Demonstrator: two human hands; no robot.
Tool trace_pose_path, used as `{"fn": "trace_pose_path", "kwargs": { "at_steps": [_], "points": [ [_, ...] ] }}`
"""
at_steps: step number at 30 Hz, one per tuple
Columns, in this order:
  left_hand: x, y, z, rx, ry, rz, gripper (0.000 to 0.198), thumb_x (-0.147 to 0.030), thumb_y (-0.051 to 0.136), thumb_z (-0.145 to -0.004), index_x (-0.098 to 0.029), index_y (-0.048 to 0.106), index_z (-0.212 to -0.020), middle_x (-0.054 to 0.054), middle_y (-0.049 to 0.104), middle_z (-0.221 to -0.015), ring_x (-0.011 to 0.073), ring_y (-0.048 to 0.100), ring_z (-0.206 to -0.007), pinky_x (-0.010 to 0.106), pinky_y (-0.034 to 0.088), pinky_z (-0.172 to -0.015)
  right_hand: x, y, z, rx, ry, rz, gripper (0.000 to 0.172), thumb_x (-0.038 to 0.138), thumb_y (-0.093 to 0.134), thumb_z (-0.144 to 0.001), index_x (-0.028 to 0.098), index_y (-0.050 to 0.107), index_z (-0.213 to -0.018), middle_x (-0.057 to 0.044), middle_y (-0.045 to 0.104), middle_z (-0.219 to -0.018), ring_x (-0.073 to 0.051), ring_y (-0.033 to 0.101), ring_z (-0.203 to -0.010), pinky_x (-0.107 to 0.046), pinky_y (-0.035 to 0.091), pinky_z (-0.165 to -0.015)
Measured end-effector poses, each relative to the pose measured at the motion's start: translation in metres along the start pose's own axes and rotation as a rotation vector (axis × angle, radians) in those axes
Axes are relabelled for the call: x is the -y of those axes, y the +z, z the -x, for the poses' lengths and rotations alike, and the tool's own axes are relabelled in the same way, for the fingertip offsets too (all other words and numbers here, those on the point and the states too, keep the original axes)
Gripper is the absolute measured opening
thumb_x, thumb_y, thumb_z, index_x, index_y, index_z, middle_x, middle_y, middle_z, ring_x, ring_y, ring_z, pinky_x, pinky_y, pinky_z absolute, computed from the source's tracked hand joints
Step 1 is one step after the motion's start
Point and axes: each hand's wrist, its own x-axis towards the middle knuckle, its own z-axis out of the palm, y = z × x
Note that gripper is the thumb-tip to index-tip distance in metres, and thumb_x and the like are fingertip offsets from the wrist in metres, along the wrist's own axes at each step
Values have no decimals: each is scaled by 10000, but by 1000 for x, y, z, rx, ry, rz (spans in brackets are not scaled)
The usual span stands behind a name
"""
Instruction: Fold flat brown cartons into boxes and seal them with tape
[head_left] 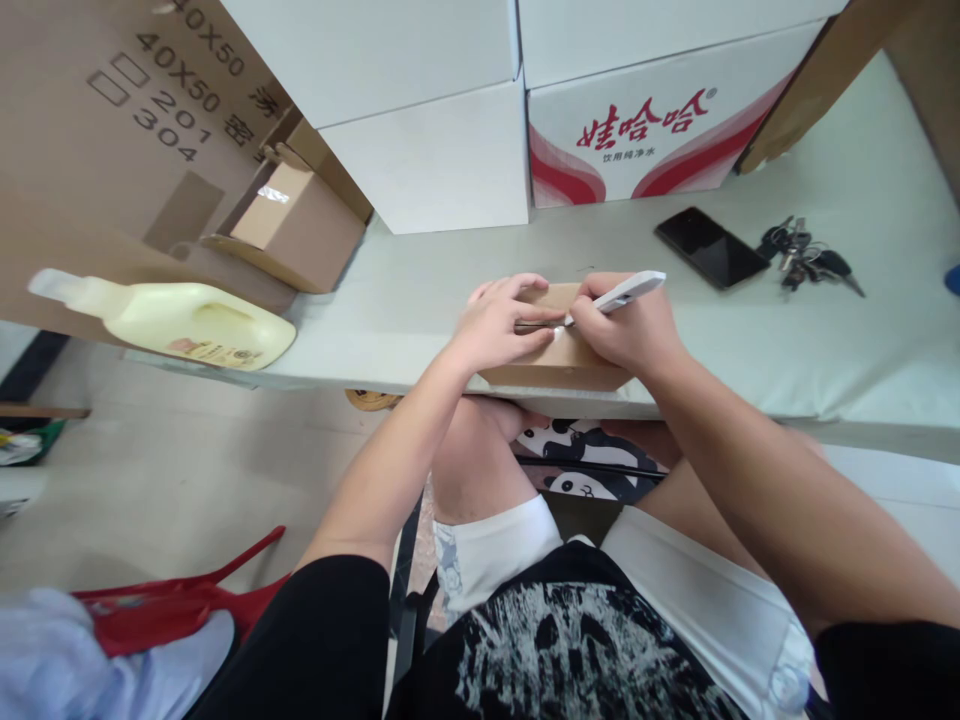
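A small brown cardboard box (555,376) lies near the front edge of the cloth-covered table. My left hand (499,322) rests on its top with the fingers spread, beside the seam. In my right hand (626,318) is a white utility knife (634,288), held like a pen, its body slanting up to the right. The knife's front end points down at the middle of the box top, close to my left fingertips. A small whitish spot shows on the box there. Whether the blade is in the cardboard, I cannot tell.
White cartons (457,160) stand stacked at the back. A black phone (711,246) and a bunch of keys (806,256) lie to the right. On the left are a pale yellow bottle (202,318) on its side and an opened cardboard box (300,225).
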Motion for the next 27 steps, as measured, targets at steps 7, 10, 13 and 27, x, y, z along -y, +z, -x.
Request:
{"fn": "trace_pose_path", "kwargs": {
  "at_steps": [7, 10, 13, 27],
  "points": [
    [1, -1, 3, -1, 50, -41, 309, -434, 625, -966, -398, 762, -1240, 7, 571, -1535, 268, 507, -1449, 491, 292, -1241, -1, -2, 3, -122, 62, -111, 246, 225, 522, -755, 253, 391, -548, -13, 453, -530, -173, 409, -561, -366, 321, -568],
    [1, -2, 5, -15, 79, -62, 377, -448, 588, -979, -343, 687, -1327, 37, 581, -1530, 263, 527, -1426, 475, 315, -1226, -1, -1, 3, -166, 97, -241, 225, 241, 517, -750, 262, 436, -541, -27, 478, -547, -192, 452, -572, -375, 357, -572],
    [-1, -3, 6, -36, 66, -64, 446, -456, 571, -973, -304, 613, -1391, 53, 589, -1525, 258, 529, -1422, 459, 320, -1229, -3, -2, 0, -212, 109, -438, 192, 287, 506, -740, 271, 466, -553, -30, 440, -548, -200, 433, -553, -388, 363, -572],
    [-6, 2, 10, -45, 49, -113, 412, -439, 670, -864, -323, 666, -1259, 57, 569, -1519, 287, 519, -1430, 507, 246, -1282, -143, -53, 59, -165, 472, -2, 195, 226, 661, -719, 300, 523, -835, -81, 536, -769, -235, 543, -718, -461, 356, -677]
  ]
}}
